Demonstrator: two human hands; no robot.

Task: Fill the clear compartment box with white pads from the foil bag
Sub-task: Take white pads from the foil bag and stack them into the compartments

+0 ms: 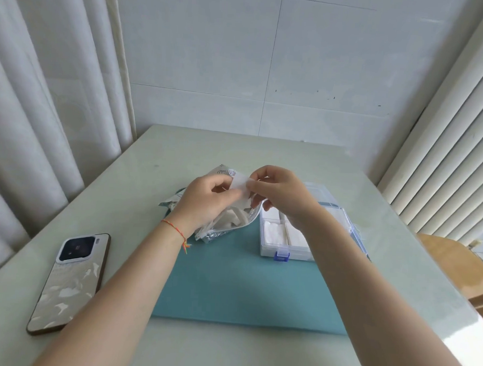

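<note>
Both hands meet above the open foil bag [218, 233], which lies on a teal mat with several white pads showing in its mouth. My left hand [206, 200] and my right hand [281, 195] each pinch one end of a single white pad [239, 182], held up in the air between them. To the right stands the clear compartment box [273, 250] with a blue latch, its lid open. White pads lie in its near compartments. My right forearm hides part of the box.
A phone [70, 280] lies face down at the table's left front. The teal mat [235, 287] covers the middle of the pale table [153, 151]. A wooden chair [452, 264] stands at the right edge. Curtains hang at the left and blinds at the right.
</note>
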